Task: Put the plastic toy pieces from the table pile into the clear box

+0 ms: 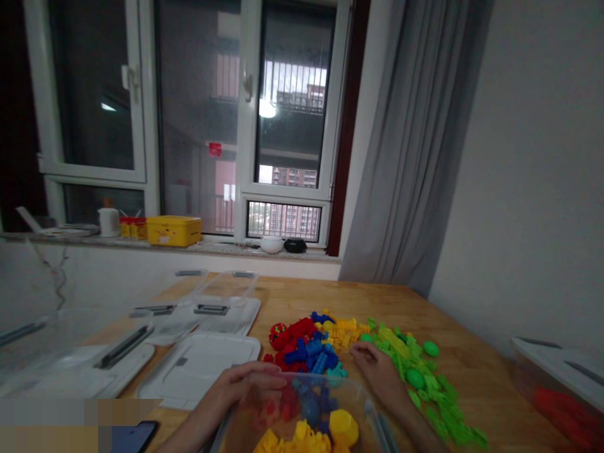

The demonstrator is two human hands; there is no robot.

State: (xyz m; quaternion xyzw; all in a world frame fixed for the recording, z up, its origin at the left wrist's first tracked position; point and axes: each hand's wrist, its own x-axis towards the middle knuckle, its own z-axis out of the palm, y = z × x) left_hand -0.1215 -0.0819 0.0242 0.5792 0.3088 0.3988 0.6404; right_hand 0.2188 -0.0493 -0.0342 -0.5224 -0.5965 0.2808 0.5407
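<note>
A clear plastic box (325, 379) stands at the table's near edge, with yellow toy pieces (306, 437) inside. My left hand (250, 382) grips its far left rim, fingers closed over the edge. Beyond the box, my right hand (375, 366) hovers low between the yellow pieces (346, 332) and the green pieces (427, 384). Its fingers are curled together; whatever they hold, if anything, is hidden. Red pieces (299, 328) and blue pieces (314, 355) lie in a heap behind the box, left of the yellow ones. Some colours also show through the box's wall.
White lids (202, 365) and clear boxes with grey latches (125, 346) spread over the table's left side. A phone (136, 437) lies at the lower left. Another lidded box with red pieces (561, 409) is at right. A yellow box (173, 231) sits on the windowsill.
</note>
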